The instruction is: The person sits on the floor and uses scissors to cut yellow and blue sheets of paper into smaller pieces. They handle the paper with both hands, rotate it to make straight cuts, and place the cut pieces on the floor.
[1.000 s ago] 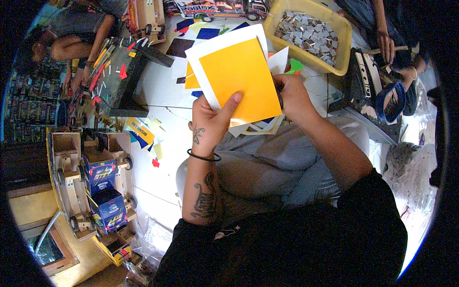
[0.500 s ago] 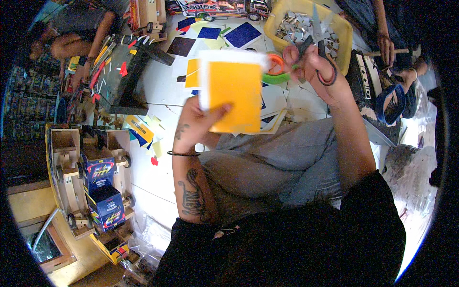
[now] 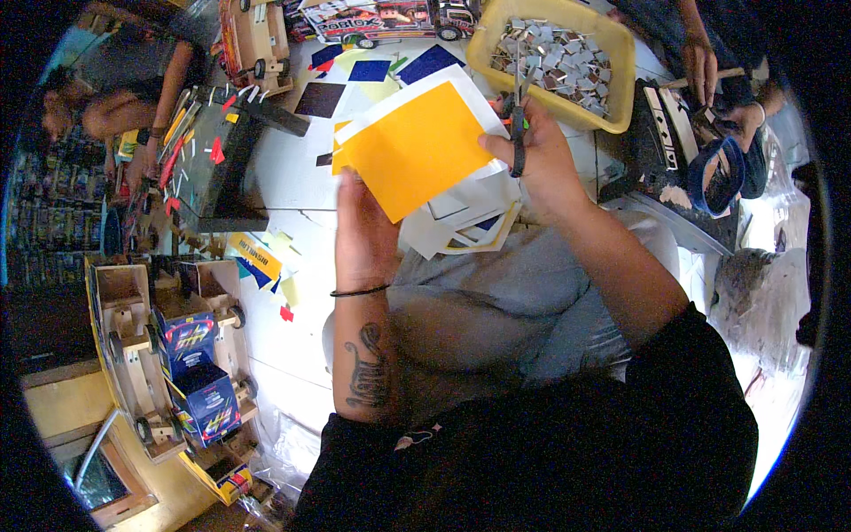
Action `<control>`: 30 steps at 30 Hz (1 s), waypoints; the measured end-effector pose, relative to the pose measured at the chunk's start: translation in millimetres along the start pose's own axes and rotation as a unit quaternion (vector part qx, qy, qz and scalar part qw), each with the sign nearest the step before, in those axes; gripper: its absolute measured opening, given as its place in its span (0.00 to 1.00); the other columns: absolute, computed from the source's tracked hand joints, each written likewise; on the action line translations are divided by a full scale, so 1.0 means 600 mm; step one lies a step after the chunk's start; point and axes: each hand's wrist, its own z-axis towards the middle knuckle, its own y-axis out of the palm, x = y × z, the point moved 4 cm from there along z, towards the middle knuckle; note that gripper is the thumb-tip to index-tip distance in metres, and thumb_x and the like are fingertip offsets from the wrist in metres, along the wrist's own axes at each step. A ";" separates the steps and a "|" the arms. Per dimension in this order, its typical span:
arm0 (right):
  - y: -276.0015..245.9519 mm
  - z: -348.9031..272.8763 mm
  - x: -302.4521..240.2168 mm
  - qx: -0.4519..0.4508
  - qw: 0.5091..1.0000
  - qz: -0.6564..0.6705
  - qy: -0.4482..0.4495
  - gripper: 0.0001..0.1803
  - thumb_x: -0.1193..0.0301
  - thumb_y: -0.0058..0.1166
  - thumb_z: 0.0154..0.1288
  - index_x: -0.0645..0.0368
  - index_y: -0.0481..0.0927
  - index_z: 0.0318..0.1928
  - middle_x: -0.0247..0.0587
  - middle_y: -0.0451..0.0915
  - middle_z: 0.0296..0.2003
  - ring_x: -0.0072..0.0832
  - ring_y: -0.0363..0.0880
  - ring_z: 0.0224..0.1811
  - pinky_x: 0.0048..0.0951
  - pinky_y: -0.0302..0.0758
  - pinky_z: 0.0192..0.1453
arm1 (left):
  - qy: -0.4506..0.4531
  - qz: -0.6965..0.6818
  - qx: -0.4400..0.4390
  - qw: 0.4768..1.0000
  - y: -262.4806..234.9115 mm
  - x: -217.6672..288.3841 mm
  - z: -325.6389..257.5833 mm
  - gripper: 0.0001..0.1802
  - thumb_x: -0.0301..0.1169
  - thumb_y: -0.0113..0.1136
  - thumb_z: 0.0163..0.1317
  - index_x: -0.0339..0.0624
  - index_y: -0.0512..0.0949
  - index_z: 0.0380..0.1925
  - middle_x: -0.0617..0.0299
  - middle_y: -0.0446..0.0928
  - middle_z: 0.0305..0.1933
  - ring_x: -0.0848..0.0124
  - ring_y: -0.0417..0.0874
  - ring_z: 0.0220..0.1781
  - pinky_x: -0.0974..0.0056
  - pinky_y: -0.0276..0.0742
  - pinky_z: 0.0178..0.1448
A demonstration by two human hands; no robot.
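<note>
My left hand grips the lower left edge of a yellow sheet with a white border, which is tilted in front of me. Its fingers are partly hidden behind the sheet. In my right hand is a pair of scissors, blades pointing up and away, with the handles around my fingers. The right thumb touches the sheet's right edge. Beneath the sheet, near my lap, lie several white and coloured paper pieces.
A yellow tub of small greyish pieces stands far right. Toy trucks stand at the back, and wooden ones at the left. Dark blue cut pieces and scraps litter the white floor. Other people's hands work nearby on both sides.
The sheet has turned from upright to a slant, with its right side raised. My right hand has come down and left with the scissors and now meets the sheet's edge.
</note>
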 end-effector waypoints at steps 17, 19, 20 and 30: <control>0.063 -0.052 -0.002 -0.386 0.893 -0.172 0.154 0.22 0.59 0.67 0.41 0.61 0.74 0.29 0.30 0.73 0.22 0.17 0.70 0.26 0.18 0.66 0.31 | 0.192 0.378 0.222 0.878 -0.044 0.095 -0.016 0.14 0.34 0.58 0.55 0.31 0.75 0.32 0.60 0.77 0.30 0.79 0.75 0.30 0.76 0.68 0.33; 0.067 -0.056 -0.004 -0.394 0.895 -0.156 0.140 0.23 0.57 0.67 0.41 0.61 0.74 0.28 0.31 0.72 0.20 0.17 0.69 0.24 0.19 0.64 0.28 | 0.205 0.372 0.224 0.877 -0.041 0.095 -0.016 0.14 0.34 0.59 0.55 0.31 0.75 0.32 0.61 0.77 0.29 0.80 0.74 0.29 0.76 0.68 0.32; 0.064 -0.057 -0.003 -0.396 0.889 -0.174 0.148 0.23 0.56 0.67 0.41 0.62 0.74 0.27 0.31 0.72 0.20 0.17 0.69 0.23 0.19 0.63 0.27 | 0.219 0.366 0.225 0.876 -0.039 0.094 -0.016 0.14 0.34 0.59 0.55 0.31 0.75 0.31 0.61 0.77 0.29 0.80 0.74 0.29 0.76 0.68 0.31; 0.055 -0.050 -0.021 -0.377 0.901 -0.155 0.152 0.27 0.48 0.63 0.40 0.62 0.74 0.23 0.30 0.68 0.13 0.18 0.65 0.14 0.20 0.58 0.18 | 0.198 0.405 0.213 0.867 -0.035 0.088 -0.015 0.14 0.35 0.60 0.53 0.31 0.75 0.30 0.61 0.77 0.28 0.79 0.74 0.28 0.76 0.68 0.32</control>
